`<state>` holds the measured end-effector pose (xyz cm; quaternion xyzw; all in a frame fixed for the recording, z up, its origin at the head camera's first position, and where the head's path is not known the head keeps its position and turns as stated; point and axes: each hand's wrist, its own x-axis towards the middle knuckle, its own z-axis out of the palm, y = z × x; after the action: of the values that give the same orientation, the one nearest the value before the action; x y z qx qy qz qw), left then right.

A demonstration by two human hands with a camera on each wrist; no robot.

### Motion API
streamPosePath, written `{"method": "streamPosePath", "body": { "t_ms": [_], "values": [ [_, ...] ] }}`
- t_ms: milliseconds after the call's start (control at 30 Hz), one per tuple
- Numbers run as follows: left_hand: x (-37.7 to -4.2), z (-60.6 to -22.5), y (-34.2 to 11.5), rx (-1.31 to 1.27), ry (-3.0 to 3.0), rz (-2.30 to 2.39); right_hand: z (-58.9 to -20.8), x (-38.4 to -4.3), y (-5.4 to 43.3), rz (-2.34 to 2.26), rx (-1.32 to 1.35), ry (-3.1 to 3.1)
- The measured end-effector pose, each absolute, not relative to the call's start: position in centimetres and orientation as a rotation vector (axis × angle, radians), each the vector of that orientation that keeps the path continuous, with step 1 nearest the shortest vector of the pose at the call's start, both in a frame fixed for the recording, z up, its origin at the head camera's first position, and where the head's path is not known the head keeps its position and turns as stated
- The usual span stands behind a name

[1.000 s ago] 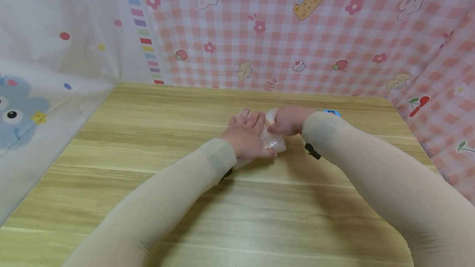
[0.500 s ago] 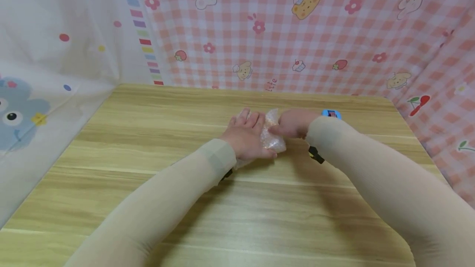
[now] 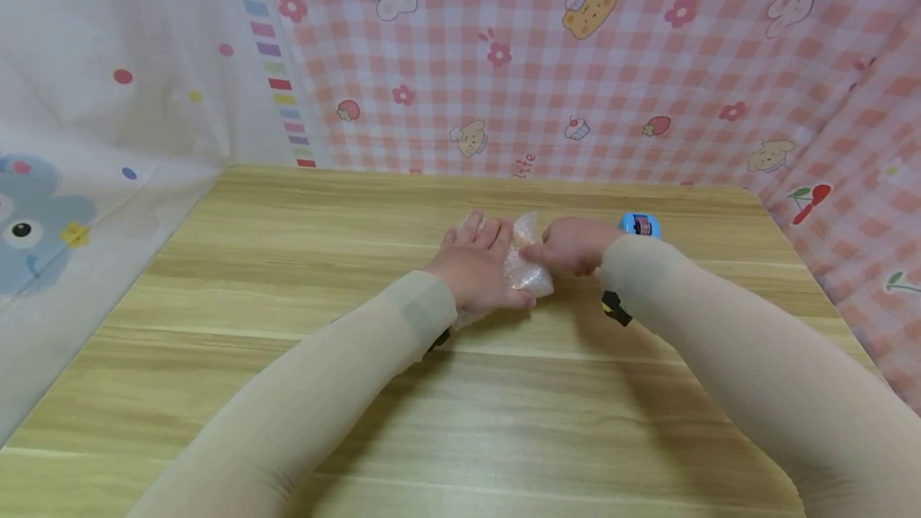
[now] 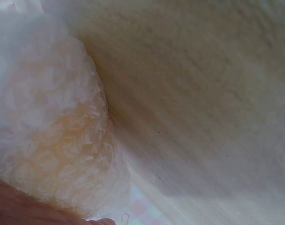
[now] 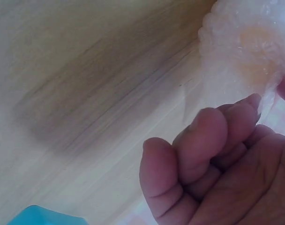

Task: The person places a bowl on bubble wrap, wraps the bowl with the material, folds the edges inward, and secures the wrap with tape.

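Note:
A bundle of bubble wrap (image 3: 528, 266) lies on the wooden table, with something yellow-orange showing through its layers. My left hand (image 3: 476, 268) rests flat across the bundle's left part, fingers spread. In the left wrist view the wrap (image 4: 53, 126) fills the left side, above an edge of that hand. My right hand (image 3: 573, 246) is at the bundle's right end with its fingers curled. The right wrist view shows the thumb and index finger of this hand (image 5: 227, 164) pinching the edge of the clear wrap (image 5: 245, 61).
A small blue item (image 3: 640, 225) with a dark window stands just beyond my right wrist; part of it (image 5: 44, 216) also shows low in the right wrist view. The wooden table (image 3: 460, 414) ends at a pink checked curtain (image 3: 496, 86) behind.
My right hand has shifted slightly right and towards me, still at the wrap's end. More of the blue item shows past the wrist. The left hand and the bundle stay in place.

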<state>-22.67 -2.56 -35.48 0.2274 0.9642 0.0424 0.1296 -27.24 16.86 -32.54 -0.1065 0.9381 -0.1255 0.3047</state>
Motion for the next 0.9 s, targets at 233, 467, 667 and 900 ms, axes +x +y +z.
{"method": "streamPosePath", "body": {
  "t_ms": [233, 467, 667, 900],
  "values": [
    [-22.73, -35.56, -2.54, 0.655, 2.795, 0.117, -32.65, -27.26, 17.02, -0.372, -0.253, 2.477],
    [-22.61, -35.4, -2.51, 0.65, 2.79, 0.138, -32.61, -27.08, 16.96, -0.399, -0.247, 2.484],
    [-22.6, -35.38, -2.55, 0.647, 2.783, 0.14, -32.96, -27.07, 17.21, -0.388, -0.227, 2.538],
    [-22.59, -35.42, -2.55, 0.651, 2.79, 0.128, -33.16, -27.25, 17.83, -0.326, -0.246, 2.632]
  ]
}}
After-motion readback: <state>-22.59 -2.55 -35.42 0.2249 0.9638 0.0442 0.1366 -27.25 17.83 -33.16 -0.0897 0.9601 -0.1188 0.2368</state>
